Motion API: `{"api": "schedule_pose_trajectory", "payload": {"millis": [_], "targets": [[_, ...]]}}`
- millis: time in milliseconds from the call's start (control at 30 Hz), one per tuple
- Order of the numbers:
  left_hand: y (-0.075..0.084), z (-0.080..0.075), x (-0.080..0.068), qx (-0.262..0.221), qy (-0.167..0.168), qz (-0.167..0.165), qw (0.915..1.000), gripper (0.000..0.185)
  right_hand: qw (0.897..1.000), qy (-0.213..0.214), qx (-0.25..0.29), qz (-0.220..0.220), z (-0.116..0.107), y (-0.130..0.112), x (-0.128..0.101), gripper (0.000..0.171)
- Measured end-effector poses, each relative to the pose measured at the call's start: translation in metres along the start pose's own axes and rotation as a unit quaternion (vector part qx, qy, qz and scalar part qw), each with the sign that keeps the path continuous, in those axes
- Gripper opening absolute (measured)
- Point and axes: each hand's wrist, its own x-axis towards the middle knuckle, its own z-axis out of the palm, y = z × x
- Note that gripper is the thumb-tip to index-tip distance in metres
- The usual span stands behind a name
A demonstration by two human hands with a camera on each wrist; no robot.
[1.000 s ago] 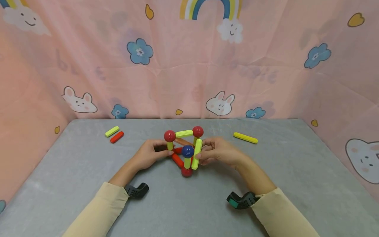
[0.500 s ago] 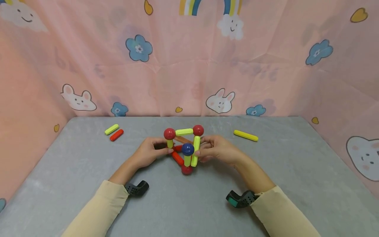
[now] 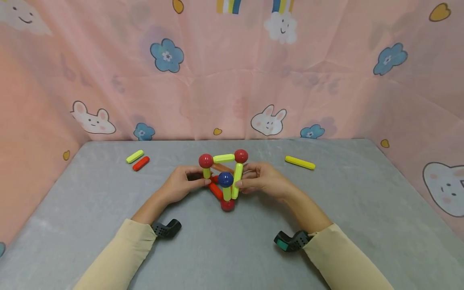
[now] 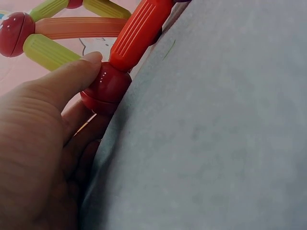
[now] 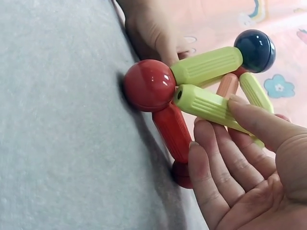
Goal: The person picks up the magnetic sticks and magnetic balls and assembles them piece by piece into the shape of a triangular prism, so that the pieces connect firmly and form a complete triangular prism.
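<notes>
A rod-and-ball structure (image 3: 222,179) stands mid-table on the grey mat: two red balls on top joined by a yellow-green rod (image 3: 223,158), a blue ball (image 3: 225,179) on a short post, and a red ball (image 3: 227,204) at the front base. My left hand (image 3: 197,181) pinches the left base red ball (image 4: 106,86), thumb on top, beside a red rod (image 4: 139,33). My right hand (image 3: 243,182) pinches a loose yellow-green rod (image 3: 237,180) (image 5: 211,106), which leans from the top right red ball (image 3: 241,156) towards the front base ball (image 5: 149,85).
A short yellow-green rod (image 3: 135,156) and a short red rod (image 3: 141,163) lie at the back left. A long yellow rod (image 3: 299,162) lies at the back right. Pink patterned cloth walls (image 3: 326,88) enclose the grey table (image 3: 362,209) on three sides.
My right hand has lifted the yellow-green rod up and slightly left, so its top end now sits by the top right red ball. The left hand has stayed put.
</notes>
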Motion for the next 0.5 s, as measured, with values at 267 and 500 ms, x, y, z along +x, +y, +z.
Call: {"api": "schedule_pose_trajectory", "payload": {"millis": [267, 500], "targets": [[-0.0015, -0.0003, 0.0, 0.001, 0.007, 0.007, 1.0, 0.03, 0.999, 0.027, 0.02, -0.005, 0.004, 0.0029, 0.0022, 0.041], [-0.0012, -0.0005, 0.0001, 0.005, 0.005, -0.001, 1.0, 0.029, 0.999, 0.03, 0.021, -0.009, 0.0063, 0.0066, 0.0042, 0.042]]}}
